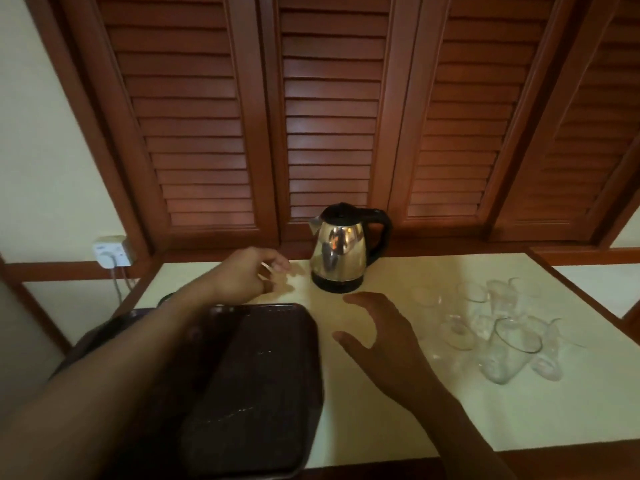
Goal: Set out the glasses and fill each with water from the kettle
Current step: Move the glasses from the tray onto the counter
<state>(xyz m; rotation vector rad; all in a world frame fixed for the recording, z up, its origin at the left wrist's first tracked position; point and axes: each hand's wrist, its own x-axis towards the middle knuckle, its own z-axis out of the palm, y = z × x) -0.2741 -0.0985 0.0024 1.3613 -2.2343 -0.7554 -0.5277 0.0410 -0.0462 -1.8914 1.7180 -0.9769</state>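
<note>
A steel kettle with a black lid and handle stands at the back middle of the cream table. Several clear glasses are bunched together on the right side of the table. Left of the kettle, my left hand has its fingers curled around what looks like a faint, blurred clear glass just above the tabletop. My right hand hovers with fingers spread and nothing in it, between the tray and the bunch of glasses, a little in front of the kettle.
A dark rectangular tray lies on the table's left front, partly under my left forearm. A wall socket with a plugged cable sits at the far left. Wooden louvred shutters rise behind the table.
</note>
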